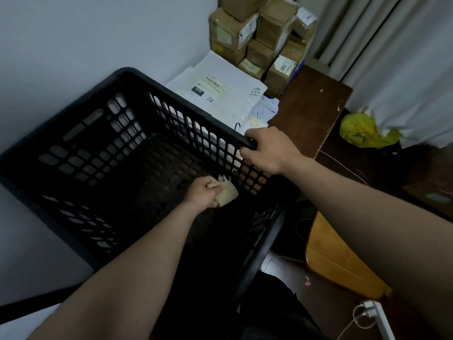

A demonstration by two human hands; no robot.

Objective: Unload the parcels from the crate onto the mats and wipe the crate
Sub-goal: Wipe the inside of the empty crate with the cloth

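The black slotted crate (81,153) fills the near left. Beyond its far right rim lie white mailer parcels (228,94), with taped cardboard parcels (257,38) stacked farther back. The right hand (267,150) grips the crate's right rim. Inside, low by the right wall, the left hand (203,191) clutches a beige cloth (229,190).

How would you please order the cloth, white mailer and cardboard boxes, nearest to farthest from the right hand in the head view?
1. cloth, inside the crate, below the right hand.
2. white mailer, beyond the crate.
3. cardboard boxes, farthest back.
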